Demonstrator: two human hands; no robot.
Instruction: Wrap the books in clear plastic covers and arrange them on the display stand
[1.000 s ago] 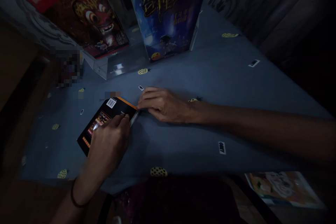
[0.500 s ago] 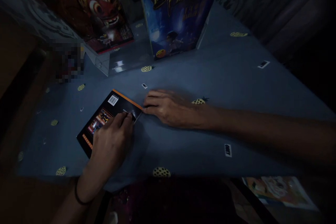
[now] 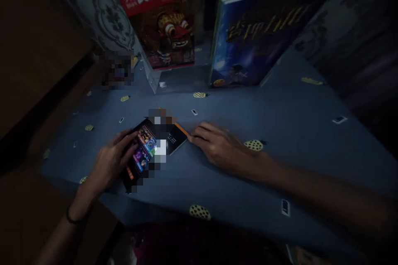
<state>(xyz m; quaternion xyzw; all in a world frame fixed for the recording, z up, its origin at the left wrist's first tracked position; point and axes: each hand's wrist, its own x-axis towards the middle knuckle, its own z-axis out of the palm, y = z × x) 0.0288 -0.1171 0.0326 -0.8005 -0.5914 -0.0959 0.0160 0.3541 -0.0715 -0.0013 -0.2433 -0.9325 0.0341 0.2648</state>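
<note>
A thin book [image 3: 172, 140] lies on the table with its black back cover up, showing small colour pictures and an orange edge. Blurred blocks hide part of its cover. My left hand [image 3: 113, 157] rests at the book's left side, its fingers stretched out and slightly apart over the cover's margin. At the opposite end, my right hand [image 3: 214, 143] has its fingertips closed together on the corner by the orange edge. The undersides of both hands are hidden.
A blue cloth with yellow pineapples covers the table [image 3: 236, 194]. Behind stand a red-topped book [image 3: 174, 37] on a clear stand [image 3: 152, 80] and a blue book [image 3: 248, 54]. A pixelated object [image 3: 116, 72] sits at the back left.
My left hand has shifted from the middle of the cover to the book's left side. My right hand stays at the orange-edged corner. The view has swung left.
</note>
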